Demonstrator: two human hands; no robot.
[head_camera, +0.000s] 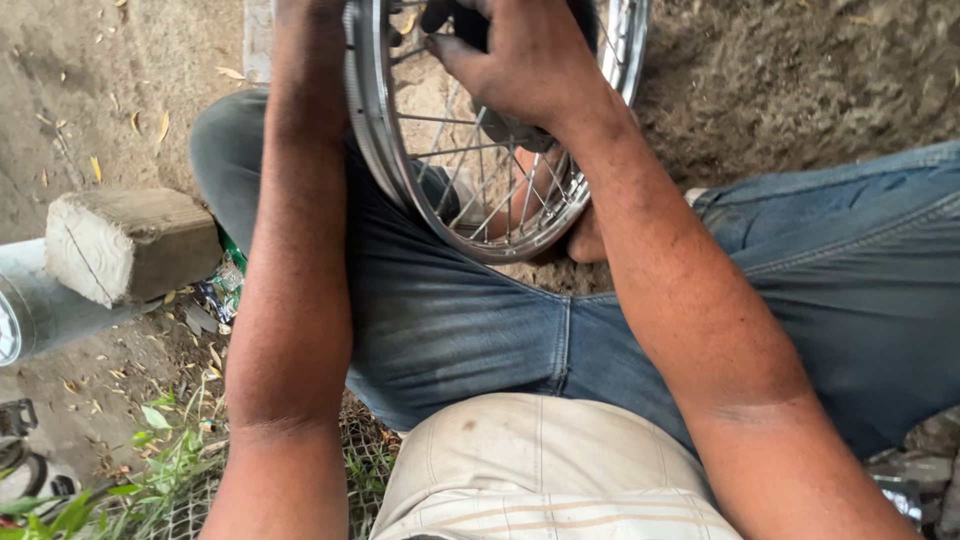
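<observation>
A chrome spoked wheel rim (395, 150) stands upright between the seated person's knees, its lower arc resting against the jeans (450, 320). The right hand (520, 65) curls its fingers around something dark at the hub. The left hand is out of view, so its fingers cannot be told. Braced only by legs, the rim could roll sideways.

Crumpled green-and-dark wrapper (222, 288) lies beside the stone block (130, 243).

Left hand (300, 8) and wheel (480, 215) cropped
</observation>
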